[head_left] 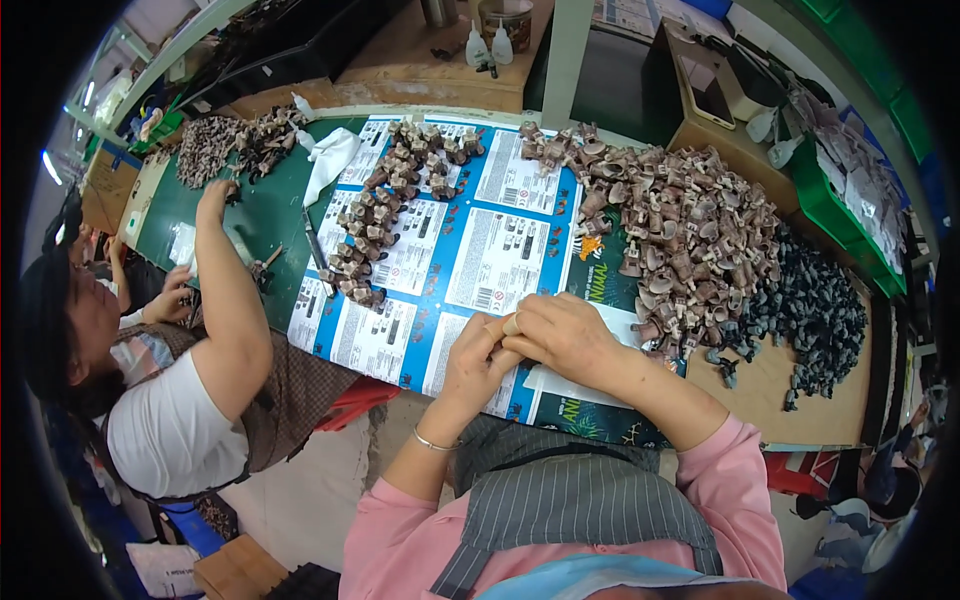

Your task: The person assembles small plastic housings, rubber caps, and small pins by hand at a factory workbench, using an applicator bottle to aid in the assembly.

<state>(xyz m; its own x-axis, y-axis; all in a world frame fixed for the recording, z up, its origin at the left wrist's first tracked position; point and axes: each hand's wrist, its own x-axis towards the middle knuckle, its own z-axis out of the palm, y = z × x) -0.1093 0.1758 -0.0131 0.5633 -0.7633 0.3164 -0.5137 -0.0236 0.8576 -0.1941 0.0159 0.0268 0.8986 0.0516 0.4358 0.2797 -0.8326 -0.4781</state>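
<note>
Over the near edge of the printed sheets, my left hand (476, 366) and my right hand (568, 338) meet with fingertips pinched together. Whatever they hold is covered by the fingers. Just right of them rises a large heap of brownish-pink plastic toy parts (700, 230). Beside that heap lies a pile of dark grey-blue small parts (810, 305). Farther off to the left, rows of small brown toy figures (375, 225) stand or lie on the printed sheets (505, 255).
At the left a co-worker (180, 420) reaches over the green table (160, 225) toward a pile of small parts (208, 150). A white cloth (330, 160) lies near the figures. White squeeze bottles (477, 45) stand at the back. A green bin (840, 210) is at the right.
</note>
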